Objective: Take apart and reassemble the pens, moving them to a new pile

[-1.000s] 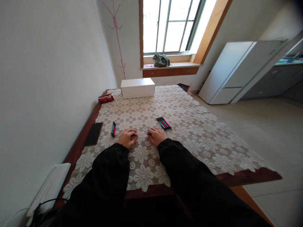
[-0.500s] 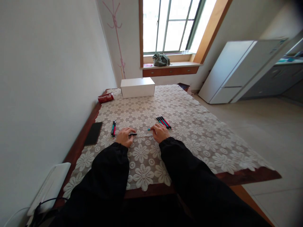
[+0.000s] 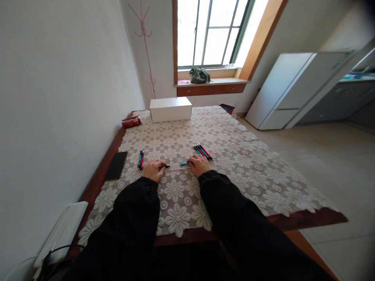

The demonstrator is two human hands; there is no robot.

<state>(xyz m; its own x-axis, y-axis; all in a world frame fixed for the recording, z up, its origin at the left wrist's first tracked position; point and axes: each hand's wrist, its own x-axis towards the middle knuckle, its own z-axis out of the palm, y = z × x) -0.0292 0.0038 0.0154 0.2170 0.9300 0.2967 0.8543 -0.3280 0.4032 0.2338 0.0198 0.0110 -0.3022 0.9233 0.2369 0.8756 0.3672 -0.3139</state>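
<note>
My left hand (image 3: 154, 170) rests low over the cloth, its fingers closed on a small black pen part (image 3: 166, 166) whose tip pokes out to the right. Between thumb and fingers of my right hand (image 3: 200, 166) is a teal pen barrel (image 3: 184, 164), pointing left. A thin pale stick-like piece (image 3: 179, 169), perhaps a pen refill, runs between the hands; its right end is hidden by my right hand. Several pens (image 3: 203, 151) in black, teal and red lie side by side just beyond my right hand. A smaller bunch of pens (image 3: 141, 159) lies left of my left hand.
A flowered lace cloth (image 3: 178, 218) covers the table. At the left edge lies a dark flat phone-like slab (image 3: 116, 166). Farther back are a red packet (image 3: 131, 122) and a white box (image 3: 170, 110). A white device with cables (image 3: 63, 230) sits at the near left.
The teal barrel shows more of its length, sticking out farther left from my right hand. The fingers of my left hand have shifted slightly around the black part.
</note>
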